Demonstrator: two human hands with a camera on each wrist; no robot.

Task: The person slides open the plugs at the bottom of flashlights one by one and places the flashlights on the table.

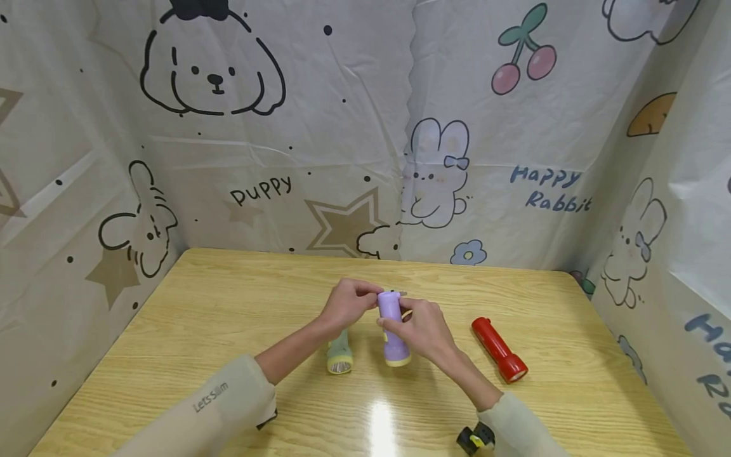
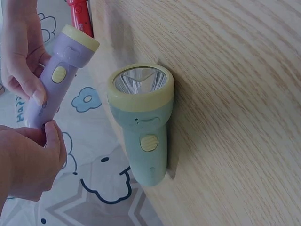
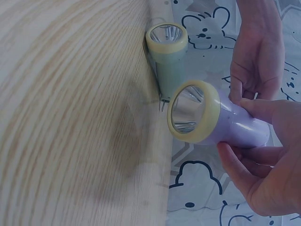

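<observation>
Worktop [image 1: 200,304] is flat pale wood grain with a glossy light streak toward the near side; cloth backdrop [image 1: 342,146], creased and printed with cartoon animals, stands right along the far edge and along the left and right edges, so sideways reach ends at fabric. Purple flashlight [image 1: 393,324] is held up over the middle, lens end tipped down toward the near side. Smooth, shiny plastic by the look: round barrel, flared head, yellow rim, ribbed oval yellow switch. Right hand [image 1: 425,327] has thumb and fingers closed round the barrel; left hand [image 1: 349,304] has fingers curled, thumb and forefinger pinching the tail end. Small metal bit juts out at that tail, too small to identify. Green flashlight [image 1: 339,352], same flared shape with a yellow rim and faceted reflector, lies just left of the purple one, lens to the near side, left forearm crossing above its tail. Red flashlight [image 1: 499,350], glossy, lies on a slant toward the right edge, lens end nearer the near right corner. Wide wood stretch from green one to left edge, narrower from red one to right edge.
</observation>
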